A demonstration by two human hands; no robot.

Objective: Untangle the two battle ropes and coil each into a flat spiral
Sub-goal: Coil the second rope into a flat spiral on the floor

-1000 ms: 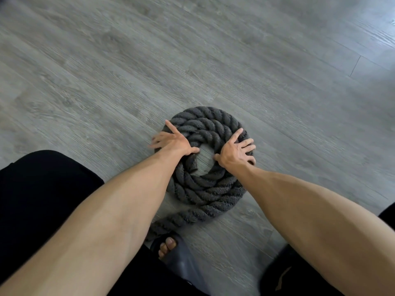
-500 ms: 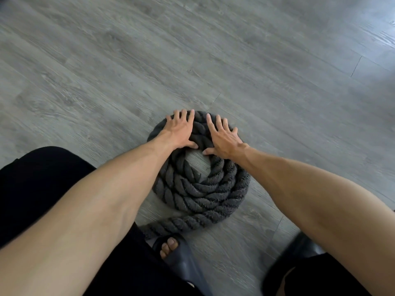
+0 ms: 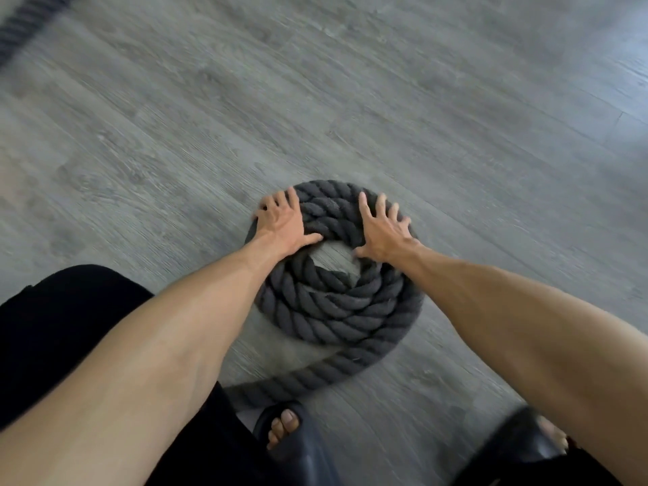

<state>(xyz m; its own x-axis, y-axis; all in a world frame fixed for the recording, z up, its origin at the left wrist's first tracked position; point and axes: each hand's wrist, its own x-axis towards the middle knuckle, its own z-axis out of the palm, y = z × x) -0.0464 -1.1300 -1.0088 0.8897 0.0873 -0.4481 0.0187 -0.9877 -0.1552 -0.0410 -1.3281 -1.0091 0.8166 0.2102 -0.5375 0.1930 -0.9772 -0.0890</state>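
Note:
A thick dark grey battle rope [image 3: 336,310] lies in a flat spiral on the wooden floor, with a small bare gap at its centre. Its loose tail curves off the near side toward my left foot. My left hand [image 3: 282,224] presses flat on the spiral's far left edge, fingers spread. On the far right side of the coil my right hand [image 3: 384,229] presses down the same way. A stretch of a second dark rope [image 3: 24,21] shows, blurred, at the top left corner.
Grey wood-plank floor [image 3: 456,117] surrounds the coil. My feet in dark slide sandals stand close to the coil, the left [image 3: 294,440] by the rope's tail and the right [image 3: 526,447] lower right. My black-clad knee fills the lower left.
My hands have moved apart along the far side of the coil, left hand to the left edge and right hand to the right. The view has shifted and a second rope shows top left.

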